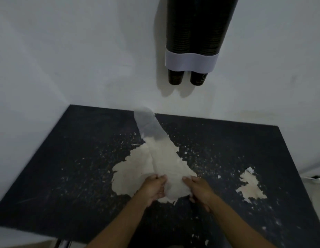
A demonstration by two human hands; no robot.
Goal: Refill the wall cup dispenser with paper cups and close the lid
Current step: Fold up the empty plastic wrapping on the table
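The wall cup dispenser hangs at the top of the view, a dark double tube packed with stacked dark paper cups and ringed by a white band. Two cup bottoms stick out below the band. Its top and lid are out of frame. A clear plastic sleeve lies across the black table, running from the wall toward me. My left hand and my right hand each grip the sleeve's near end, close together above the table. I cannot tell if any cups are inside it.
The tabletop's black coating is peeled away in a large pale patch under the sleeve and a smaller one at the right, with flakes scattered around. White walls meet the table at the back and left. The table's right edge drops to the floor.
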